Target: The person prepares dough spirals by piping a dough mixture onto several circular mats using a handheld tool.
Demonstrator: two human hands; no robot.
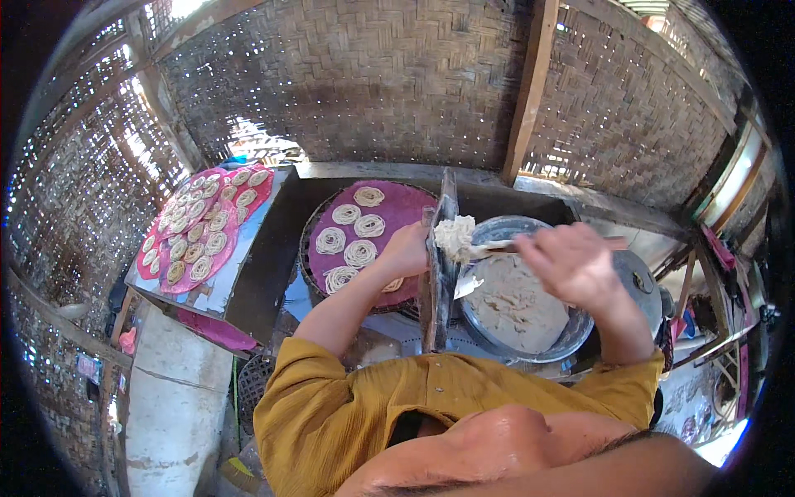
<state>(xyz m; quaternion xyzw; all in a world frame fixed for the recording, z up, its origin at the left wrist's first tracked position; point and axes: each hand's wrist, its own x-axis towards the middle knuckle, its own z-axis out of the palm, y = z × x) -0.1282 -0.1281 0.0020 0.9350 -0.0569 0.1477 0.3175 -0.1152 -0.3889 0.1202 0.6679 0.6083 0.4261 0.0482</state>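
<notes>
My right hand (571, 261) is closed round the handle of a spoon (497, 246), above a basin (580, 335) of pale, soft dough (517, 302). A thick lump of dough (454, 237) clings to the spoon's end, against the upper part of a dark wooden beam (447, 207). On the beam's left side, my left hand (406, 250) is curled, its fingertips and whatever they hold hidden. Under my left forearm lies a purple sheet (406, 207) on a round tray, carrying several coiled dough rounds (360, 253). A white smear (468, 287) shows near the basin's rim.
Further left, a box-like stand (269, 240) bears pink sheets (228, 273) covered with several more coils. A grey lid-like round (638, 286) is right of the basin. Woven bamboo walls (373, 91) and a wooden post (530, 91) close off the far side.
</notes>
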